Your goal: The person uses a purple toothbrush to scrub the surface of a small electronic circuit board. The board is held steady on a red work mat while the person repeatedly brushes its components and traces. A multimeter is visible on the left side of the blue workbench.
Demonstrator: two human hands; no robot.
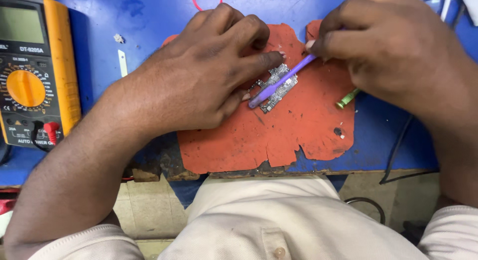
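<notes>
The person's left hand (209, 71) lies flat on a worn red mat (289, 135) in the middle of the blue table (99, 21). Its fingers are spread a little, and two fingertips press down on the far left edge of a small circuit board (279, 88) to keep it in place. The little board sits on the far part of the mat, between the two hands. The right hand (393, 46) is on the right side, with its fingers pressed together and pinching the far end of a thin purple tool (281, 83). The tool slants down to the left, and its round tip lies over the board, just beside the left hand's fingers. A small green stick (347, 98) pokes out from under the right hand, at the right edge of the mat. Far off on the left stands a yellow meter (37, 76) with a big orange dial. A black cable (398, 150) hangs down over the near right edge of the table.
</notes>
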